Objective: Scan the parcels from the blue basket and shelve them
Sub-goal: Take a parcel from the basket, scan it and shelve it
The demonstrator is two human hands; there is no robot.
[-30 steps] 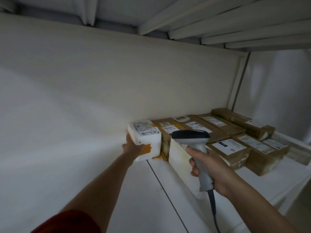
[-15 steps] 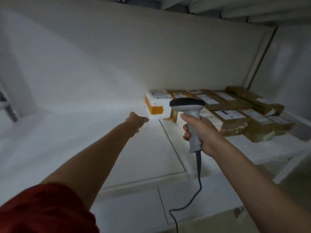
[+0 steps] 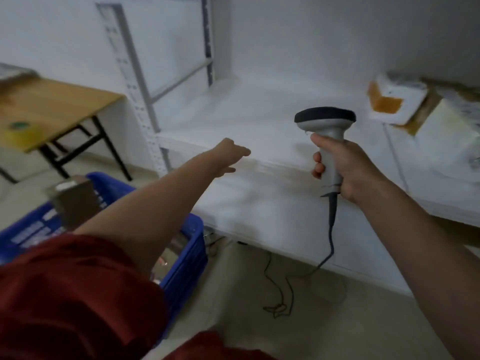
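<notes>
No words or numbers can be read here. The white parcel point(image 3: 400, 100) on the shelf point(image 3: 259, 120) has a label on top, but it is all a blur. The brown box point(image 3: 75, 203) in the blue basket point(image 3: 189, 258) has a white label too, and it is also too blurry to read.

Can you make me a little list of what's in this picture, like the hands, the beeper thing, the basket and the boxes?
left hand: empty, held out toward the shelf
right hand: grips the scanner by its handle
scanner: upright, dark head on top, cable hanging down to the floor
blue basket: on the floor at lower left, a brown parcel in it
white parcel: on the shelf at the right, orange tape on it
wooden table: beyond the basket, far left
</notes>
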